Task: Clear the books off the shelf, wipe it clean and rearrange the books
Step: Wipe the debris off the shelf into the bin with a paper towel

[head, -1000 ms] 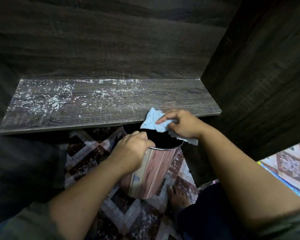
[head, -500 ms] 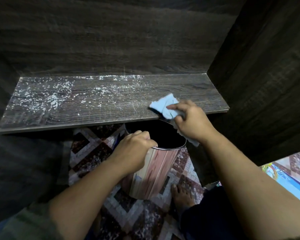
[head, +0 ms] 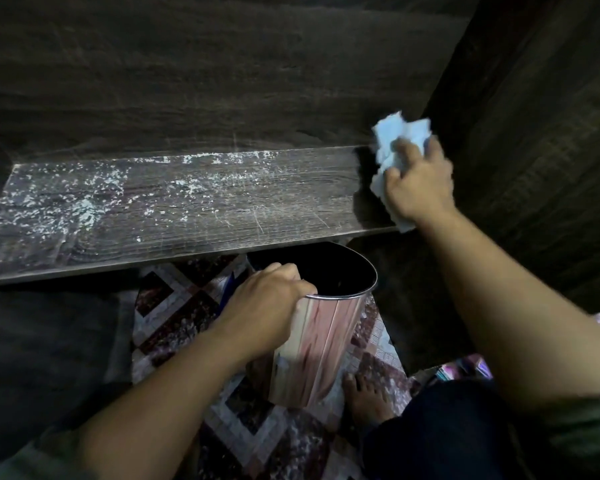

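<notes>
Right hand (head: 418,188) has jumped from the shelf (head: 187,216) front edge to its back corner, 2 o'clock, fingers bunching the blue cloth (head: 400,133). Left hand (head: 264,306) grips the waste bin (head: 319,341) rim below. I'd drag the white dust (head: 59,202) at 9 o'clock binward, with firm pressure.

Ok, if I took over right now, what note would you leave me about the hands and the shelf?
Right hand: grips the blue cloth at the right back corner of the shelf.
Left hand: grips the rim of the bin, below the shelf's front edge.
Shelf: no books on it; white dust on its left and middle.
Done: books cleared, right end looks wiped.
Left: wipe the dust off, then put the books back; none clearly in view.
</notes>
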A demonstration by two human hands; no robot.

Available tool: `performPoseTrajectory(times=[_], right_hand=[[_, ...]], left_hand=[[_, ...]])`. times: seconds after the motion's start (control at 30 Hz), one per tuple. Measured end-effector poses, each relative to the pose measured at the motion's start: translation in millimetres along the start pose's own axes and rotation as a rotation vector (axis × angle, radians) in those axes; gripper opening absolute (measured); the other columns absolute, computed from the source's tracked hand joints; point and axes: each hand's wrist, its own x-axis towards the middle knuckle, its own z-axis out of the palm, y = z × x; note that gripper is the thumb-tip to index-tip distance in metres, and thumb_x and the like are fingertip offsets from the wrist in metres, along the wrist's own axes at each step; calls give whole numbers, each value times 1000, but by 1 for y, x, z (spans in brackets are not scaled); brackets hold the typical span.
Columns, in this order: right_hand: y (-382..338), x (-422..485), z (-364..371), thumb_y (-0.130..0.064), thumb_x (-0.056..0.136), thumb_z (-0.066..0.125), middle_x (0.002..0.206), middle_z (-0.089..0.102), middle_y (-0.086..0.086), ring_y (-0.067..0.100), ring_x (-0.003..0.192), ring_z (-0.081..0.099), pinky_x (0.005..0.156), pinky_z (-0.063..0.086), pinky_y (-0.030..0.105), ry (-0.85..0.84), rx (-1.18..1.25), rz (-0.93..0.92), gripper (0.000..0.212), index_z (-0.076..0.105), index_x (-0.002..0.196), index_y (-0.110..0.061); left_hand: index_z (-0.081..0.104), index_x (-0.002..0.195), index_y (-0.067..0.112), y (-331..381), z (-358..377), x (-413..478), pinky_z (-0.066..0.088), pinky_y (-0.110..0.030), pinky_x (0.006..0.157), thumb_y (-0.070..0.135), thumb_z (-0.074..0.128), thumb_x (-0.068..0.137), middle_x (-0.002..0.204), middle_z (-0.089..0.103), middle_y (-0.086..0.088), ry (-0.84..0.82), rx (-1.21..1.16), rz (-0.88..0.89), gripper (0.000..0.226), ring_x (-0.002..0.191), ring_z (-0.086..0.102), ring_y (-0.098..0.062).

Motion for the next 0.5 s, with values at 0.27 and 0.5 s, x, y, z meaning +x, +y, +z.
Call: performPoseTrajectory(times=[0.27,0.5], right_hand=[[47,75,46,-56,96,33,161,-8,13,32,148,-8,120,3,43,-277,-267,-56,69,15,154,-23],[24,99,53,-56,81,45,144,40,13,36,133,37,107,29,45,-169,-109,72,67,42,136,-19]], left_hand=[[63,117,26,0,6,6,44,-31,81,9,59,87,98,50,6,-2,-43,28,34,97,46,-17],[67,106,23,-3,17,11,52,-37,69,3,71,73,88,53,4,50,-26,60,39,84,53,-20]])
